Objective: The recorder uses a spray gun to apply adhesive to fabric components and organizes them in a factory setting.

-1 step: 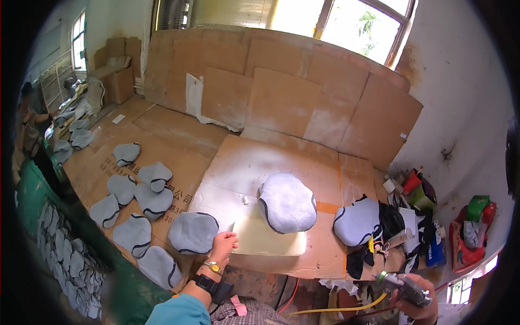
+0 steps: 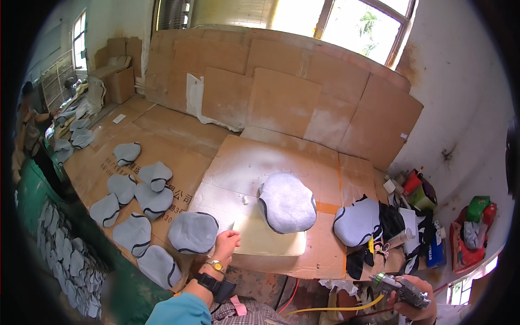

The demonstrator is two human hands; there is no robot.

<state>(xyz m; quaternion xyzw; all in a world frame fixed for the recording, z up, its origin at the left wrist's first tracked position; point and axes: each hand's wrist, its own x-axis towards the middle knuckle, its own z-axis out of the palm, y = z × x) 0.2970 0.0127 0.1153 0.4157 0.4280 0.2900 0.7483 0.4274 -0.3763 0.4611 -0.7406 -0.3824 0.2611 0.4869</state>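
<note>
Left hand point(image 2: 226, 241) a touch further right than a moment ago, fingers curled in at the left edge of a cream block point(image 2: 268, 244); pinching that edge or merely beside it, impossible to tell. Right hand point(image 2: 417, 298) wrapped around a spray gun point(image 2: 398, 287), nozzle slightly further left than before, yellow hose point(image 2: 336, 309) trailing below. Between them, unmoved on the block, a rounded grey cover point(image 2: 287, 206) with black trim, untouched by either hand. Judging by that, only a small readjustment, with no visible progress on the cover.

Underneath, a worktop point(image 2: 179, 127) lined with overlapping cardboard, pale and stained around the block. To the left, more grey covers point(image 2: 132, 233), some overlapping; to the right, another one beside black cloth point(image 2: 391, 219). Behind, a tall cardboard screen point(image 2: 216, 57) below a bright window point(image 2: 368, 27); at far right, a stained white wall point(image 2: 460, 97) and a red bag point(image 2: 463, 244).
</note>
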